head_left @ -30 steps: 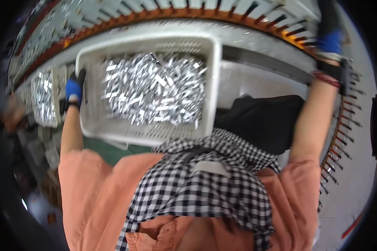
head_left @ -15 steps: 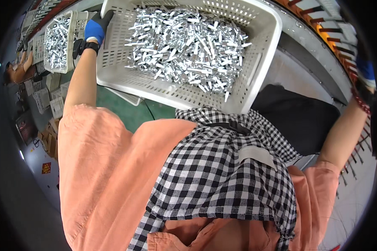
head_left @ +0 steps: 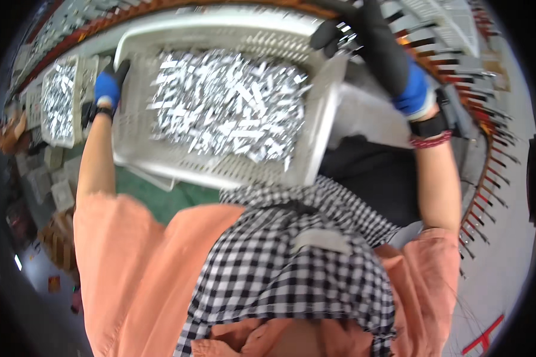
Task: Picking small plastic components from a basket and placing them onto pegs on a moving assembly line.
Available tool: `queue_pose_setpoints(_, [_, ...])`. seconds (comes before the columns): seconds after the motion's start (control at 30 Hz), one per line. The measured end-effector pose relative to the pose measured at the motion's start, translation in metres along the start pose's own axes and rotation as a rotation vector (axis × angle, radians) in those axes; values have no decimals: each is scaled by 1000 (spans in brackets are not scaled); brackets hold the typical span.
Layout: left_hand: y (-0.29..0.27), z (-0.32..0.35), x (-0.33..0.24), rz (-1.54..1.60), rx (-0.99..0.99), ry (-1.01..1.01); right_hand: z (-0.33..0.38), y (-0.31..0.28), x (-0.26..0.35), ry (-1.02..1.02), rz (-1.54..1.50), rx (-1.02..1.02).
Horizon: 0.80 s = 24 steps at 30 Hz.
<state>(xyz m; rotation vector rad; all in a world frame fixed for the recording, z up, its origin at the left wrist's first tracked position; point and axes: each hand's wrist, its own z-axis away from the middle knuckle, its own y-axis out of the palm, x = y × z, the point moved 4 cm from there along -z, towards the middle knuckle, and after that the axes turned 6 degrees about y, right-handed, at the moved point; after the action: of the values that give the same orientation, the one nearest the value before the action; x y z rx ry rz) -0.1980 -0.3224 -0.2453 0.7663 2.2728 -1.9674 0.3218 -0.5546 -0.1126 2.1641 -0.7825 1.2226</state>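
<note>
A large white perforated plastic crate (head_left: 323, 134) lies before me, heaped with small shiny silver metal parts (head_left: 229, 107). My left hand (head_left: 109, 88), in a blue and black glove, is closed over the crate's left rim. Above the far right corner of the crate is my right hand (head_left: 384, 62), gloved the same way. Its fingers are closed around a few small silver metal parts (head_left: 346, 37), blurred by motion and partly covered by the glove.
A smaller white basket (head_left: 59, 107) of similar parts stands at the left. A rail with rows of dark-tipped prongs (head_left: 491, 178) curves round the far and right sides. Another person (head_left: 11, 134) is at the far left, near stacked bins and cardboard boxes (head_left: 59, 238).
My right hand has come from the far right edge to the crate's far right corner, with metal parts now at its fingers. My left hand still holds the rim; the view has shifted.
</note>
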Motion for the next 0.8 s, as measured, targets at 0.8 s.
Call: queue_pose_setpoints(0.8, [11, -15, -17, 124, -12, -27, 186, -205, 149, -77, 425, -1253])
